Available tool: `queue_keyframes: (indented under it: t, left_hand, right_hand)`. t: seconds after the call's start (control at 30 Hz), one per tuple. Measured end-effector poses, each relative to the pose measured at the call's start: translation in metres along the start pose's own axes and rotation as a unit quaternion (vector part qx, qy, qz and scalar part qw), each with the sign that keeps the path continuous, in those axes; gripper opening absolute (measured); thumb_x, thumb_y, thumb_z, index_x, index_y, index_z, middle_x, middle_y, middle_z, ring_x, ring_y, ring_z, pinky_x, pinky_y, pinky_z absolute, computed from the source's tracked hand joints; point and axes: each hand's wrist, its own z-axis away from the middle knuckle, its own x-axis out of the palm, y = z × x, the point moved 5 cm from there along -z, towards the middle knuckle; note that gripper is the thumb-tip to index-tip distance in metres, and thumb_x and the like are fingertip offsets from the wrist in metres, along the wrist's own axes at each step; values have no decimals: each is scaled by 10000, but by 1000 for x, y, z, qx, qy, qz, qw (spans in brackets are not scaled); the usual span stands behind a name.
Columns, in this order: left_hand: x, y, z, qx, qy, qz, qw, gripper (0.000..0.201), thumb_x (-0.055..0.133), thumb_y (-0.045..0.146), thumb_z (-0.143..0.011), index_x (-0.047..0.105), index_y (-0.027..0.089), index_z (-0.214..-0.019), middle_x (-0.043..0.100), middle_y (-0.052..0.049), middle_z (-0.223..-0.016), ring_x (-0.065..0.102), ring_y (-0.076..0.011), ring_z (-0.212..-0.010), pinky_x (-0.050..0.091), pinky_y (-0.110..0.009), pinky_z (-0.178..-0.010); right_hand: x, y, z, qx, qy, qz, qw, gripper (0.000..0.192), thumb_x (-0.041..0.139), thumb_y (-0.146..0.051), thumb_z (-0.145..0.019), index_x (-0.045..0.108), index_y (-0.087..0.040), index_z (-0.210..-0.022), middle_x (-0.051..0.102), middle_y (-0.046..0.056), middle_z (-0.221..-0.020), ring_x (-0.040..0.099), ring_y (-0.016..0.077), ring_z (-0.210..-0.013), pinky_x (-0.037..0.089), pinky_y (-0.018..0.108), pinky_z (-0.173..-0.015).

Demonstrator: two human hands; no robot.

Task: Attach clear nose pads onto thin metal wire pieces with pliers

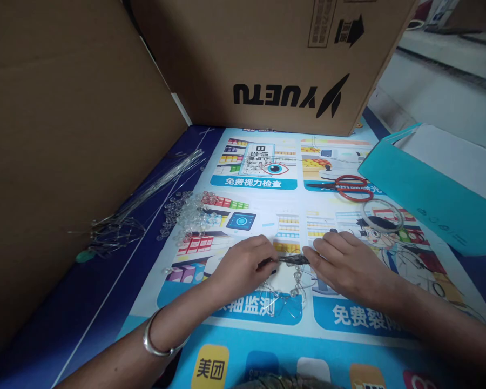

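Wire, thin and dark: a short twisted bundle point(292, 260) near the middle of the printed poster mat point(348, 324), pinched at both ends.
Left hand point(245, 265): fingers closed on the bundle's left end; silver bangle point(157, 340) on the wrist.
Right hand point(348, 265): fingertips clamped on the right end.
Below the hands: clear beaded wire loops point(287, 300) lying on the mat.
Far left: pile of clear glass beads point(186, 210), beside loose silvery wire strands point(146, 200).
Far right: red-handled scissors point(344, 186), clear tape ring point(383, 215), teal paper bag point(429, 194).
Behind: brown cardboard box point(267, 54).
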Motion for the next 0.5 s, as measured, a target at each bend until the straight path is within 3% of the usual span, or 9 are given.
queue_keyframes:
  t: [0.2, 0.5]
  left_hand:
    - [-1, -1, 0, 8, 6, 2, 1000, 126, 482, 129, -801, 593, 187, -815, 583, -33, -827, 524, -150, -803, 450, -285, -704]
    - [-1, -1, 0, 9, 5, 4, 1000, 110, 501, 133, -796, 593, 189, -813, 581, -27, -829, 525, -153, -810, 445, -279, -699]
  right_hand:
    - [-8, 1, 0, -41, 13, 13, 999, 245, 449, -136, -873, 557, -123, -1093, 590, 94, -987, 472, 212, -875, 329, 356, -726]
    - [-5, 1, -7, -42, -14, 15, 999, 236, 436, -164, -882, 551, -133, -1086, 588, 86, -933, 451, 200, -824, 311, 348, -706]
